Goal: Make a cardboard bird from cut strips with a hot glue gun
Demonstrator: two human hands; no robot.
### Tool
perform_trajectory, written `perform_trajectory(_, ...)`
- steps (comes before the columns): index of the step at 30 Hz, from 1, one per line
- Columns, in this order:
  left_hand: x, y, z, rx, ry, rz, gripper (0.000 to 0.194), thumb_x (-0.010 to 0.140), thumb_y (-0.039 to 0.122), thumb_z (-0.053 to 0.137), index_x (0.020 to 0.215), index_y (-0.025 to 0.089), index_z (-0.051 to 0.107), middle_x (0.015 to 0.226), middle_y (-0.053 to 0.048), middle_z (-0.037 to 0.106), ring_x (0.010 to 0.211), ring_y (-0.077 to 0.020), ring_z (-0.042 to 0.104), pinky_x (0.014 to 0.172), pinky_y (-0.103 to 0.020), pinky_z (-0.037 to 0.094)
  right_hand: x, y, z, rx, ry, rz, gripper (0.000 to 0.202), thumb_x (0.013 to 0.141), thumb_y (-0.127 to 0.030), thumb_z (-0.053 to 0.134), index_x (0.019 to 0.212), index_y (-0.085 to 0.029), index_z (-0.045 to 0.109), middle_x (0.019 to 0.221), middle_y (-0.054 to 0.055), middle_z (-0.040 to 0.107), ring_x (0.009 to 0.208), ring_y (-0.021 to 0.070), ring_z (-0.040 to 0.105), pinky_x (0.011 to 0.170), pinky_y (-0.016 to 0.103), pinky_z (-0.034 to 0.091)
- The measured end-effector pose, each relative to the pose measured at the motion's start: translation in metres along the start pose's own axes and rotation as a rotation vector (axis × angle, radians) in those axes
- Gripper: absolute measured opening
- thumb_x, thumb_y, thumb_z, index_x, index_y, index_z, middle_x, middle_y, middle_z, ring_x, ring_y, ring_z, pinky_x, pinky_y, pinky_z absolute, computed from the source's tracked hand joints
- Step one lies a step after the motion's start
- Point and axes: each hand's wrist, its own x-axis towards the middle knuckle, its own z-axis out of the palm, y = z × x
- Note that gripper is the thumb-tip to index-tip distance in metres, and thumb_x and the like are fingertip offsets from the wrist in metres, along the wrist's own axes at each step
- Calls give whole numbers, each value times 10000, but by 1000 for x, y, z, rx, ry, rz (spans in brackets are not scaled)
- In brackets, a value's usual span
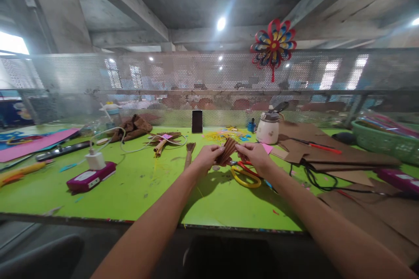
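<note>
Between my two hands, above the green tabletop (157,192), is a small piece of brown pleated paper (227,150) with ridges running along it. My left hand (209,157) pinches its left side. My right hand (251,153) has its fingers closed at the right edge of the same piece. Yellow-handled scissors (245,179) lie on the table just beneath my right hand, their blades partly covered. Left of my left hand lies a small brush-like bundle (189,152) with a frayed end.
Brown paper sheets (314,144) spread across the right side, near a green basket (386,139). A white jug (267,128) and a dark upright phone-like slab (197,121) stand behind. Left are a purple power strip (91,177), a white cable and yellow scraps (225,134) farther back.
</note>
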Motion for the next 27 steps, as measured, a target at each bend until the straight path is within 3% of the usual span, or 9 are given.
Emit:
perform_trajectory(8, -1, 2, 2, -39, 15, 20, 245, 816, 339, 522, 828, 104, 591, 681, -96, 654, 607, -153, 627, 565, -254, 464, -2, -2, 2, -11, 41, -2, 362, 632, -495, 652, 548, -154, 565, 491, -13, 510, 432, 82, 379, 445, 242, 304)
perform_trajectory(16, 0, 2, 2, 122, 152, 69, 175, 822, 250, 470, 723, 120, 534, 589, -52, 622, 485, -122, 567, 502, -245, 446, -5, -10, 3, -24, 98, -49, 357, 636, -480, 652, 528, -155, 553, 484, -12, 507, 437, 83, 392, 459, 250, 327)
perform_trajectory(21, 3, -2, 2, 158, 100, 124, 151, 807, 246, 469, 741, 125, 532, 604, -40, 612, 510, -122, 568, 524, -250, 461, -4, -11, 1, 8, 102, -64, 348, 623, -468, 663, 524, -154, 551, 481, -14, 500, 433, 80, 385, 450, 246, 321)
perform_trajectory(24, 5, -2, 1, 259, 116, 153, 166, 804, 267, 460, 755, 130, 539, 584, -25, 591, 497, -121, 551, 515, -248, 449, -3, -8, 0, -6, 80, -49, 356, 626, -470, 659, 522, -148, 548, 481, -11, 502, 430, 77, 389, 444, 240, 322)
perform_trajectory(27, 6, -3, -1, 501, 175, 208, 190, 811, 279, 433, 748, 142, 549, 583, -21, 586, 505, -123, 534, 519, -244, 421, -1, -3, -1, -12, 43, 12, 373, 629, -483, 656, 533, -137, 554, 486, -6, 513, 426, 72, 396, 434, 231, 317)
